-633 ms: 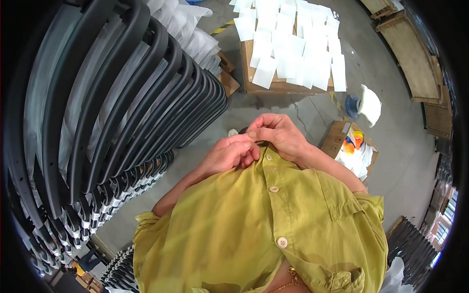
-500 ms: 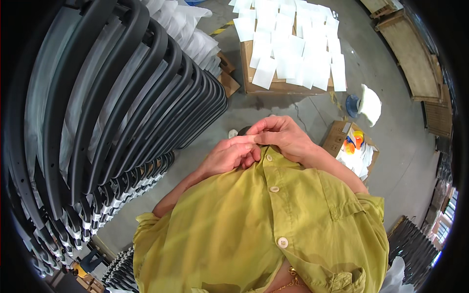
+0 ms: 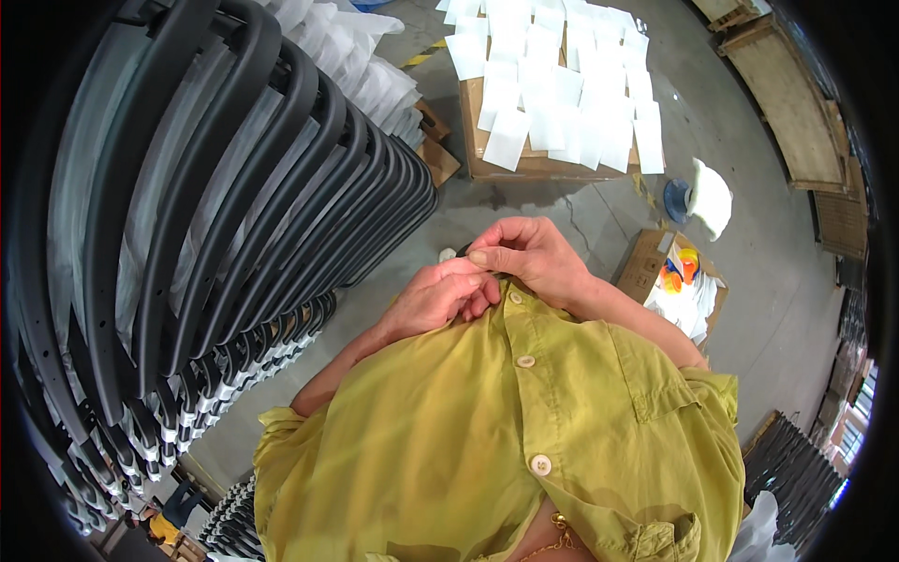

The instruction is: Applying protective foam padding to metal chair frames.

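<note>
Both my hands meet in front of my green buttoned shirt [image 3: 421, 421], near its lower front edge. My left hand [image 3: 440, 295] is closed, its fingers curled in. My right hand [image 3: 534, 258] pinches thumb against forefinger right at the left fingertips, so the two hands touch. Whatever lies between the fingers, if anything, is too small or hidden to make out. Left of my hands rises a long stack of dark curved frames [image 3: 281, 178] with clear plastic wrap between them.
Ahead, white sheets [image 3: 552, 103] cover a large cardboard box [image 3: 534, 171]. To the right stand an open carton [image 3: 641, 267] holding orange rolls and white wrap, and a blue spool [image 3: 676, 200] with white material. Wooden crates [image 3: 787, 103] line the far right. Another person [image 3: 169, 525] is at lower left.
My right hand has shifted slightly left, its thumb now closer over the left fingertips. The left hand has barely moved. The person at lower left has shifted position.
</note>
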`<state>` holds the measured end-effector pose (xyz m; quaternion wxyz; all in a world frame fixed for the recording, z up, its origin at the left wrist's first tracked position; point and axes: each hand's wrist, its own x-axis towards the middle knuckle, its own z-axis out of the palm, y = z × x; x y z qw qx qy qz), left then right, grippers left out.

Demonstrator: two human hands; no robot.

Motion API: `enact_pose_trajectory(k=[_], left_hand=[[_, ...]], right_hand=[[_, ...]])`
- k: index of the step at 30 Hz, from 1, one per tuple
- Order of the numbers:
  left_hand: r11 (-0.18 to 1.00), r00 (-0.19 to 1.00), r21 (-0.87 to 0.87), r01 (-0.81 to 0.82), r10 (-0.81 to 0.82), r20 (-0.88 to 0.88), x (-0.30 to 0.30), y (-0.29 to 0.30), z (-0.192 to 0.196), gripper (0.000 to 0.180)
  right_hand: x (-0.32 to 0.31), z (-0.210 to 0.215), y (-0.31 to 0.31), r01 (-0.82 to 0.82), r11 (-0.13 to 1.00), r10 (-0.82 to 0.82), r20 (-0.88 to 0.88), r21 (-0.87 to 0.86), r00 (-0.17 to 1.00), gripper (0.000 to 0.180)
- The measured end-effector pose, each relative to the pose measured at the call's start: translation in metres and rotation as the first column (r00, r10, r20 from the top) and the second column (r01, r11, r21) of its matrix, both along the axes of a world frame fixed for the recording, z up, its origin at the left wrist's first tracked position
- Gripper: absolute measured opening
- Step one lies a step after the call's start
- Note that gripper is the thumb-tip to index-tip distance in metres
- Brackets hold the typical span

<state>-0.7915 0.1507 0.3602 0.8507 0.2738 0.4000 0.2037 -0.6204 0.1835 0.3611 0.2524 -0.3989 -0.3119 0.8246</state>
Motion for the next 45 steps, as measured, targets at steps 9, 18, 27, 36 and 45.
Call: enact_pose_trajectory(k=[9, 18, 27, 36, 45], left_hand=[[0.998, 1.0, 0.056, -0.029, 0.028, 0.013, -0.011, 0.019, 0.009, 0.025], [0.99, 0.996, 0.126, -0.068, 0.06, 0.066, -0.013, 0.024, 0.017, 0.024], [0.986, 0.99, 0.136, -0.092, 0.076, 0.118, -0.012, 0.026, 0.016, 0.023], [0.979, 0.988, 0.164, -0.119, 0.1, 0.117, -0.01, 0.025, 0.015, 0.028], [0.971, 0.994, 0.219, -0.101, 0.091, 0.054, -0.008, 0.025, 0.011, 0.025]], right_hand=[[0.001, 0.013, 0.028, -0.321, 0.558, 0.034, 0.366, 0.765, 0.93, 0.007], [-0.004, 0.02, 0.033, -0.391, 0.491, -0.008, 0.453, 0.778, 0.891, 0.01], [-0.007, 0.012, 0.027, -0.312, 0.398, -0.19, 0.41, 0.863, 0.892, 0.013], [-0.004, 0.008, 0.021, -0.164, 0.465, -0.24, 0.302, 0.87, 0.922, 0.016], [-0.005, 0.015, 0.024, -0.416, 0.063, -0.382, 0.407, 0.907, 0.83, 0.026]])
